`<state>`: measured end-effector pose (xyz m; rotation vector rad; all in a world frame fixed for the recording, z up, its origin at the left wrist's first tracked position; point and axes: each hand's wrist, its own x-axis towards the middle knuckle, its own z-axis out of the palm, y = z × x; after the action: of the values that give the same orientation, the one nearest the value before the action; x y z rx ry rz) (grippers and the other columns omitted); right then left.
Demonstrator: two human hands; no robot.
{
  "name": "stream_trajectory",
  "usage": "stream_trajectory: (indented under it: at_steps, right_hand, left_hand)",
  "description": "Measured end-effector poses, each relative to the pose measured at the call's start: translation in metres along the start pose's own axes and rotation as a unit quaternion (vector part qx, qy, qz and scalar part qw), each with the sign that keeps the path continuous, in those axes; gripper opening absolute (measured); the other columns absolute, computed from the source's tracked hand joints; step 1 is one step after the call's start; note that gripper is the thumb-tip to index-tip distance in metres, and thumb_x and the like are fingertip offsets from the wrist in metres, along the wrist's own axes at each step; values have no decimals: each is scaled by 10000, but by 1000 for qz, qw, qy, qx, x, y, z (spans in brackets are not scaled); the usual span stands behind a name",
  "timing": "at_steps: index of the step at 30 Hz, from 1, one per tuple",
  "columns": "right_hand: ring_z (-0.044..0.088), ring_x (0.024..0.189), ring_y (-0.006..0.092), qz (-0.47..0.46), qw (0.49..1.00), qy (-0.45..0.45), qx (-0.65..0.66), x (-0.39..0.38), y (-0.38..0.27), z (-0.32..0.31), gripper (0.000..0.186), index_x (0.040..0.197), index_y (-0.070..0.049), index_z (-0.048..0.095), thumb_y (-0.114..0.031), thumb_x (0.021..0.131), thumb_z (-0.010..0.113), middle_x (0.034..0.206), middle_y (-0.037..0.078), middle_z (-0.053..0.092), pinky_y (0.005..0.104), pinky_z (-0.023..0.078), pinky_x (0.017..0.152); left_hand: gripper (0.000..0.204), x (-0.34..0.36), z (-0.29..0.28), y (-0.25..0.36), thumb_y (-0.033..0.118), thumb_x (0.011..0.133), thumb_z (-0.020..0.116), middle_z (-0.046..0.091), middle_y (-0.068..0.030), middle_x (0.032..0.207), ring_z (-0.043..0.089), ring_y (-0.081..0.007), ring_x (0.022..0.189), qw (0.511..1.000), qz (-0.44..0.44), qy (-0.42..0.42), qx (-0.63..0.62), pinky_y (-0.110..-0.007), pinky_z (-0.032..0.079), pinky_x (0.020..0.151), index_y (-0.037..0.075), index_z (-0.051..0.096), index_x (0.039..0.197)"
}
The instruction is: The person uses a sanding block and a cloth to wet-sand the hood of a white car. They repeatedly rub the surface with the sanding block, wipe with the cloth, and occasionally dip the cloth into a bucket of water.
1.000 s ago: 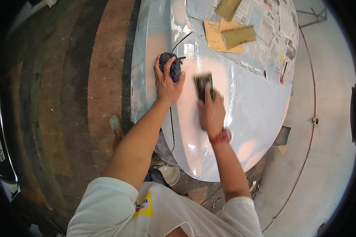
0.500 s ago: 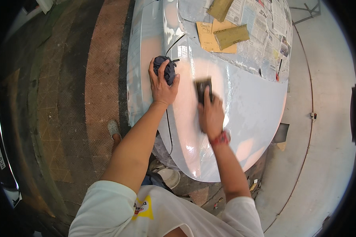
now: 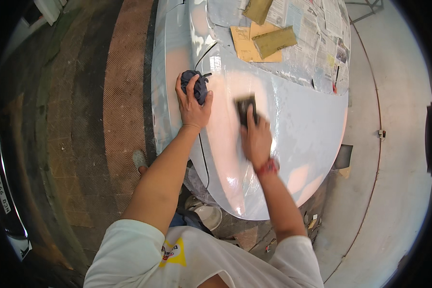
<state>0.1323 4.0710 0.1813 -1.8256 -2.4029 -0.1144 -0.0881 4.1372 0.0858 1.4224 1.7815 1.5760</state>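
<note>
On a grey car body panel [image 3: 306, 117] with pale pinkish patches, my left hand [image 3: 193, 108] has its fingers wrapped round a bunched dark cloth [image 3: 199, 84] beside a curved dark seam. To the right, my right hand [image 3: 256, 139] grips a dark rectangular sanding block [image 3: 241, 106], slightly blurred, against a pinkish patch. A red band circles my right wrist. Above both hands, newspaper [image 3: 321, 38] covers part of the car, with olive folded pieces [image 3: 276, 42] and tan sheets [image 3: 240, 43] lying on it.
A white wall [image 3: 393, 144] with a thin cable runs along the right. The patterned floor [image 3: 122, 86] is at the left, with another car's dark bumper [image 3: 5, 163] at the edge. A white bucket [image 3: 207, 216] stands below the panel near my body.
The view has shifted a little, moving the upper car and my left hand leftward in the picture. My right hand with the block has moved slightly rightward and down relative to the panel.
</note>
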Motion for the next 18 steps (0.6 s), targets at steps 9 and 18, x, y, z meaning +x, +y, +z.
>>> stream_trajectory:
  at_steps: [9, 18]
  right_hand:
    - [646, 1237, 417, 65, 995, 3, -74, 73, 46, -13, 758, 1665, -70, 492, -231, 989, 794, 1421, 236, 633, 517, 625, 903]
    - [618, 1318, 469, 19, 997, -74, -5, -130, 17, -5, 917, 1740, -118, 429, -199, 924, 840, 1565, 283, 561, 574, 566, 1029]
  left_hand:
    - [732, 1, 8, 10, 308, 1001, 784, 272, -275, 1700, 417, -559, 1529, 1000, 7, -7, -9, -620, 439, 1241, 229, 430, 1637]
    - [720, 1, -1, 3, 297, 1010, 779, 267, -268, 1701, 429, -552, 1523, 1000, 13, 5, -6, -604, 466, 1227, 223, 432, 1636]
